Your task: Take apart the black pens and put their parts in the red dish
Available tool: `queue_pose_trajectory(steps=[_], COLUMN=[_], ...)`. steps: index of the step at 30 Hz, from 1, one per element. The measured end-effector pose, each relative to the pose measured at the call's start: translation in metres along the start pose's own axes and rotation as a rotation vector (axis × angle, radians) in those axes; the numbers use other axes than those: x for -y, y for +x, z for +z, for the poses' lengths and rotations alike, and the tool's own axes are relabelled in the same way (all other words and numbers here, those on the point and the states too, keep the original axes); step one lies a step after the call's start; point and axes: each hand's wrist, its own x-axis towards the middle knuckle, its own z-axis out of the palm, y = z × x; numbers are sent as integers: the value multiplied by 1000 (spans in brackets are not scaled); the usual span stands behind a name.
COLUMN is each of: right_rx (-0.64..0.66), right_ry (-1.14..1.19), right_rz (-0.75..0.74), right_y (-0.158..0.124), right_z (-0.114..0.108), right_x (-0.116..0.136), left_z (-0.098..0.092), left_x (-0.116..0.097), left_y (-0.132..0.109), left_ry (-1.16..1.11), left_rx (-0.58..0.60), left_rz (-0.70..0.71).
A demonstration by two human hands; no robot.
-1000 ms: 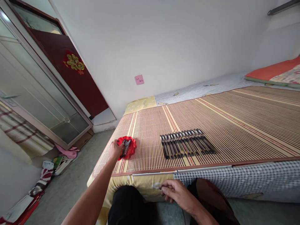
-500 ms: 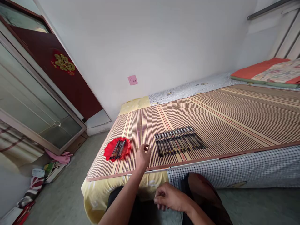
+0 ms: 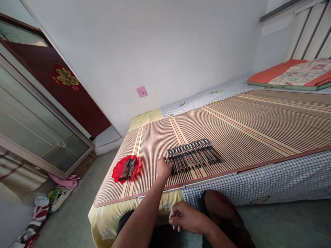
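Several dark pens [image 3: 193, 156] lie side by side in a slanting row on the striped bamboo mat [image 3: 230, 129]. My left hand [image 3: 164, 168] is at the left end of this row, its thumb and fingers bent and a little apart beside the endmost pen. The hand partly covers that spot, and no pen is lifted. To its left a red plate [image 3: 116, 174] with a wavy rim holds several more pens [image 3: 128, 168]. My right hand [image 3: 184, 217] hangs over my lap in front of the bed edge, fingers curled in, with nothing visible in it.
The mat covers a bed with a yellow and checked sheet [image 3: 271, 184]. A folded orange quilt [image 3: 287, 74] lies at the far right. A white wall with a pink note [image 3: 141, 91] rises behind. Clothes and books [image 3: 55, 196] sit on the floor at left.
My left hand has moved right, from the space between plate and row to the row's left end. My right hand stays over my lap. The view has shifted slightly.
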Motion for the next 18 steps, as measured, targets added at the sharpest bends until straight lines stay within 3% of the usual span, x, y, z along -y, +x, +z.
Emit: queue_pose_trajectory(steps=[9, 18], right_rx=[10, 0], right_ry=[8, -24], right_rz=[-1, -2], right_y=[3, 3], right_z=[0, 1], right_x=[-6, -5], left_z=[-13, -22], left_x=[10, 17], left_y=[4, -14], left_ry=[27, -39], left_rx=[0, -117], left_rz=[-73, -39])
